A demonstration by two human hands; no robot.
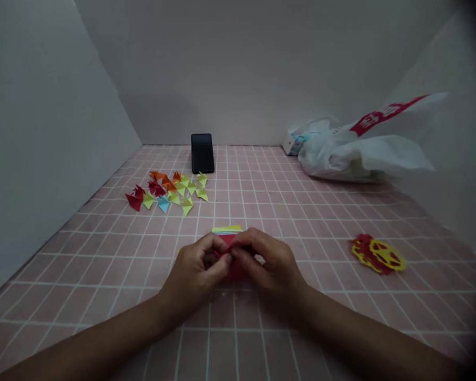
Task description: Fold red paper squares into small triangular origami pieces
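Note:
My left hand [200, 267] and my right hand [267, 262] meet at the middle of the table, thumbs and forefingers pinched together. Between the fingertips they hold a piece of red paper [235, 271], mostly hidden by the fingers, so its folded shape cannot be made out. Just behind and under the hands lies a stack of coloured paper sheets [228, 229], with yellow, green and bluish edges showing. Farther off to the left stand several small folded paper pieces [168, 183] in red, orange, yellow-green and blue.
A black phone [202, 153] lies at the back. Back right, a white plastic bag [341, 156] with a red band rests beside a small box [291, 143]. Red and yellow paper cutouts [378, 254] lie to the right. Pale walls enclose the pink tiled-pattern tabletop [257, 190].

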